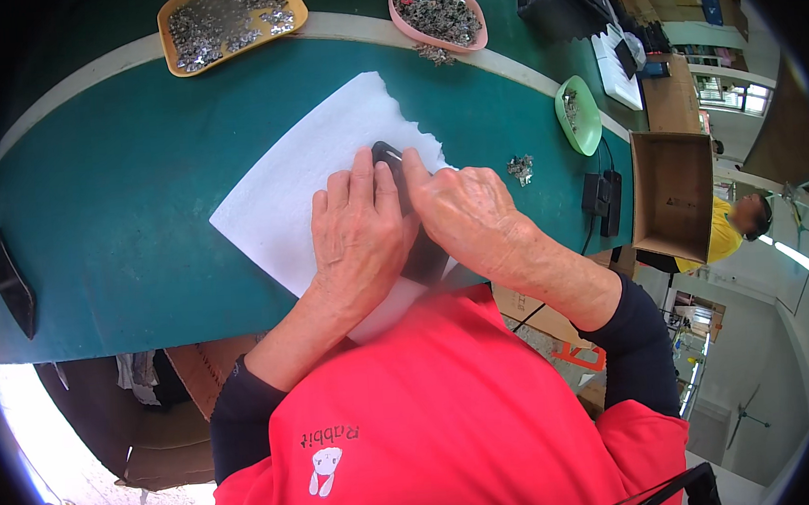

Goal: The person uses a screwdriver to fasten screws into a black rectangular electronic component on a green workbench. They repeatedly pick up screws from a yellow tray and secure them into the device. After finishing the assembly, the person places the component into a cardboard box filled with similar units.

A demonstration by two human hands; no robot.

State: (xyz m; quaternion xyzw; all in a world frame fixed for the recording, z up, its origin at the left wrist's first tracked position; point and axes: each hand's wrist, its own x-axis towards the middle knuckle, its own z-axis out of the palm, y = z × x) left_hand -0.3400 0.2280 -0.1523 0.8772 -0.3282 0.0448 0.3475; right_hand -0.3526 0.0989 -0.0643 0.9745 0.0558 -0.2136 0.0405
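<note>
On the green desk [130, 258], a dark slim piece [425, 261] lies on a white sheet [283, 199], far side not yet folded, beneath my straight-fingered left hand [357, 226] and my right hand [464, 209], whose grip I cannot tell.

Both hands [359, 223] touch a dark panel [426, 259] on white sheeting [295, 171].

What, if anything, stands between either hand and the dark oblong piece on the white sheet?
Nothing visible does: the left hand and right hand both appear to touch the dark oblong piece directly. The white sheet lies beneath it, not between.
</note>
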